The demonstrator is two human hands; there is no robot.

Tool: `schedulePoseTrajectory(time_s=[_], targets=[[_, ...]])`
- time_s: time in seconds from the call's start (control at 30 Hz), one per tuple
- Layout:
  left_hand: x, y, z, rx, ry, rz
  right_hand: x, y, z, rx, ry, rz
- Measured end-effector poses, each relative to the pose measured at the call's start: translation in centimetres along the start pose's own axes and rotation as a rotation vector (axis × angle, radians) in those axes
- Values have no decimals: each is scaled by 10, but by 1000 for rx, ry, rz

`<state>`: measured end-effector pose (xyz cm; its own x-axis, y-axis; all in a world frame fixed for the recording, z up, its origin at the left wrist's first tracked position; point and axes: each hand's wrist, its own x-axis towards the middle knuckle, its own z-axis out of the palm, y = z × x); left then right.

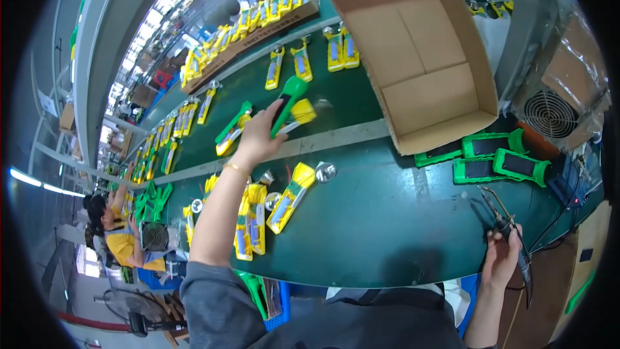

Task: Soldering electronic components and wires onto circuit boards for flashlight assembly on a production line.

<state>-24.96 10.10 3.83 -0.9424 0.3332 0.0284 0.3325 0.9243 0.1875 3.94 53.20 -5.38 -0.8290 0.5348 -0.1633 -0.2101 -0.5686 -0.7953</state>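
My left hand reaches over the far green strip, closed on a green plastic housing with a dark panel. Just beyond its fingers a yellow piece shows, partly covered by the housing. Another green-and-yellow unit lies left of that hand. At the right edge of the bench my right hand grips a soldering iron, its thin tip pointing up and left. Below my left forearm lie several yellow units with grey strips and round silvery heads.
An open cardboard box leans over the bench's far side. Green housings with dark panels are stacked to its right, near a fan. Yellow units line the far strip. A co-worker in yellow sits at left.
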Motion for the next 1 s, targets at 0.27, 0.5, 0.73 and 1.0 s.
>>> schedulePoseTrajectory(time_s=[0.27, 0.5, 0.73, 1.0], targets=[[35, -108, 49, 145, -44, -297, 5, 4, 6, 7, 70, -8], [170, -22, 59, -193, 202, -174, 6, 3, 11, -61, 105, 11], [265, 65, 104, -160, 33, -634, 2, 5, 19, -106, 163, -7], [232, 31, 91, -152, -22, -481, 9, 13, 3, -111, 15, -9]])
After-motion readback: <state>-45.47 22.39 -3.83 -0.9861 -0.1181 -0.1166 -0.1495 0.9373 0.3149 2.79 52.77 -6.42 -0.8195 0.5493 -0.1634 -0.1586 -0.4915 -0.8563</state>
